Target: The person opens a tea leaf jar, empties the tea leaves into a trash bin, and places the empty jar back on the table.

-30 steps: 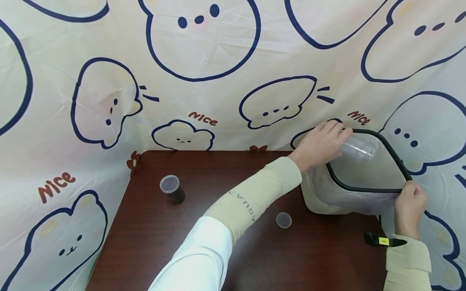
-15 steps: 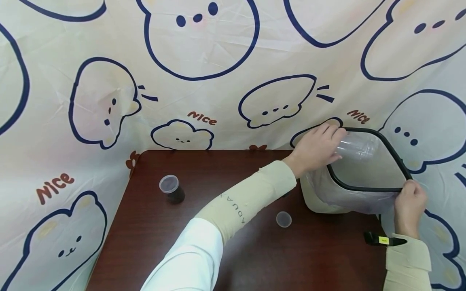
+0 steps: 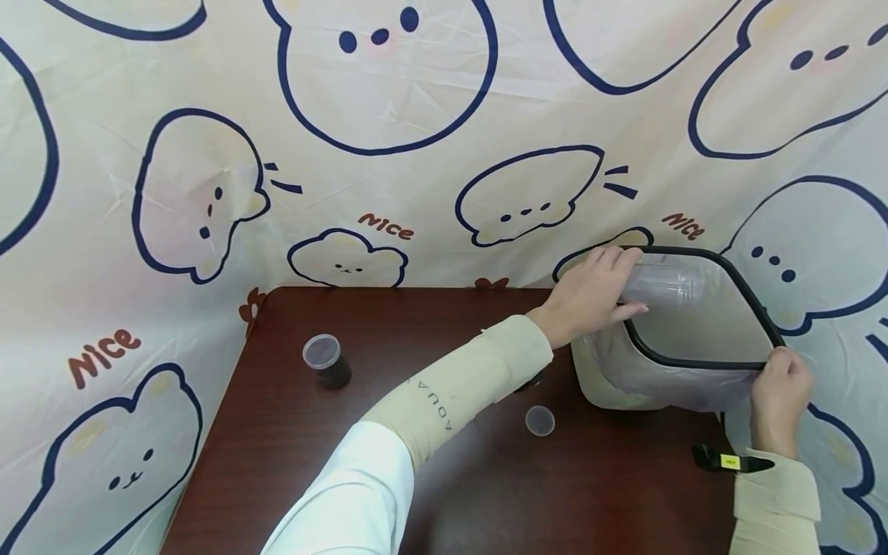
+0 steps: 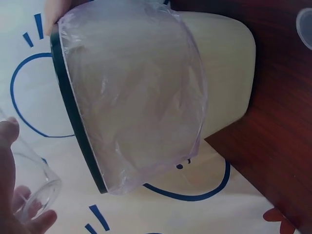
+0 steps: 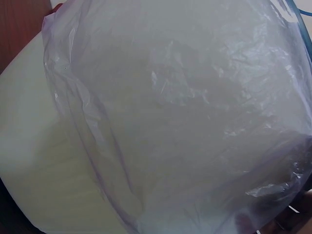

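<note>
At the right of the head view a cream trash bin (image 3: 597, 381) with a black rim (image 3: 701, 363) is lined with a thin translucent bag (image 3: 666, 379). The bag covers much of the bin in both wrist views. Over the left part of the opening my left hand (image 3: 586, 293) holds a clear plastic cup (image 3: 666, 285) lying on its side. The left wrist view shows fingers on both sides of this cup (image 4: 41, 185). My right hand (image 3: 782, 393) grips the rim at its near right corner, its fingertips partly hidden.
On the brown table (image 3: 430, 324) stands a small lidded container (image 3: 327, 362) with dark contents, to the left. A small clear round lid or cup (image 3: 539, 421) sits near the bin. Part of a black object (image 3: 533, 381) shows behind the left sleeve. Patterned cloth (image 3: 388, 185) hangs behind.
My left hand has drawn back left and slightly down, the clear cup shifting left with it, and its thumb now stands apart from the fingers. The right hand stays on the rim.
</note>
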`<state>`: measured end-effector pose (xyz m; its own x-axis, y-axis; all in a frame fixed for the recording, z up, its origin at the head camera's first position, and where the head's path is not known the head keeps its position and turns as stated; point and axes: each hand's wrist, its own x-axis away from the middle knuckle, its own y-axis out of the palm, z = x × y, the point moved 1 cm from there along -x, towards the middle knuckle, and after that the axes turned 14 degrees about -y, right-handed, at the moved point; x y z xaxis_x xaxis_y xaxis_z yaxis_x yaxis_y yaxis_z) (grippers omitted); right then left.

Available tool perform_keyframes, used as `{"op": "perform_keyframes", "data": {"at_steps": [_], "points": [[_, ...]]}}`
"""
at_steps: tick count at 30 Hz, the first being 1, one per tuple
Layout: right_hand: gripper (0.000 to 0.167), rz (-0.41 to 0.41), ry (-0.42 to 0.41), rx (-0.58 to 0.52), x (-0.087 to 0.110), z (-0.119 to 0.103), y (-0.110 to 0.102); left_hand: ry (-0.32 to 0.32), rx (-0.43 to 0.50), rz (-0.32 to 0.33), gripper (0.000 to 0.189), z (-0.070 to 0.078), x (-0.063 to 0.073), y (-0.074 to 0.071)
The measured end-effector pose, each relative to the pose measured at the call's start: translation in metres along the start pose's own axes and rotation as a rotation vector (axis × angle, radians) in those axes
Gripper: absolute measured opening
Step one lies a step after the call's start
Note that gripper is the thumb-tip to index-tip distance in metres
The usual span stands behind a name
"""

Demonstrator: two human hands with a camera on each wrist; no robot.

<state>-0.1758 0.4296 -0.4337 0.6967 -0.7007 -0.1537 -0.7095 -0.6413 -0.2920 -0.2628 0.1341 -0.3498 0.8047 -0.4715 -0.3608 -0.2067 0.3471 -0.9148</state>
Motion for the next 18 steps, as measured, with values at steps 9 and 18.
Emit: {"op": "perform_keyframes", "data": {"at_steps": [9, 18], "points": [[0.038, 0.007, -0.013, 0.018, 0.002, 0.001, 0.0, -0.042, 0.266, -0.093, 0.074, -0.002, 0.013, 0.001], [0.038, 0.008, -0.01, 0.034, 0.002, 0.0, -0.001, -0.042, 0.446, -0.053, 0.073, -0.007, 0.031, 0.002]]}}
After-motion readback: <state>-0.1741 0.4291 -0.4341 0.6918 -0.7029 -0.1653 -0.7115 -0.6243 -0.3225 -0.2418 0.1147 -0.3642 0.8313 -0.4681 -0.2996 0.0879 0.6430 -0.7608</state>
